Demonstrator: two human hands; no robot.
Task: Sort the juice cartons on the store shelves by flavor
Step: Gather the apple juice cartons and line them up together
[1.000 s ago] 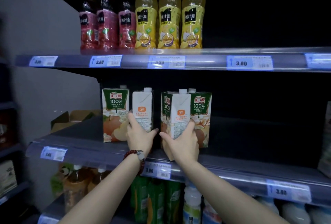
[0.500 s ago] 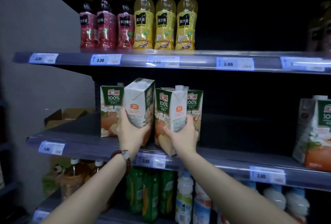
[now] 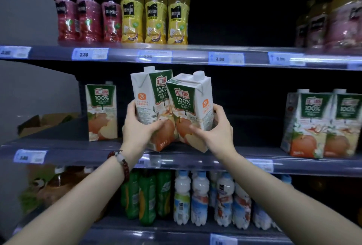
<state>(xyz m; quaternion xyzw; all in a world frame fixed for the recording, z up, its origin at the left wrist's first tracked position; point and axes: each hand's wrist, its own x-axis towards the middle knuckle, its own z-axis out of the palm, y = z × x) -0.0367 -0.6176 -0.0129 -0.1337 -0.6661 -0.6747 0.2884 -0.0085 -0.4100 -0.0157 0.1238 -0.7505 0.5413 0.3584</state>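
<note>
Two apple juice cartons held up, one per hand, in front of the middle shelf (image 3: 58,147).

L hand (image 3: 137,127) fingers wrapped round the left carton (image 3: 150,105), tilted a bit left; R hand (image 3: 217,129) fingers wrapped round the right carton (image 3: 189,111), tilted right. Cartons touch near their lower edges, between the two sets of fingers. A third carton (image 3: 101,112) stands upright on the shelf well left of the L fingers; two more cartons (image 3: 321,125) stand far right of the R fingers.
</note>
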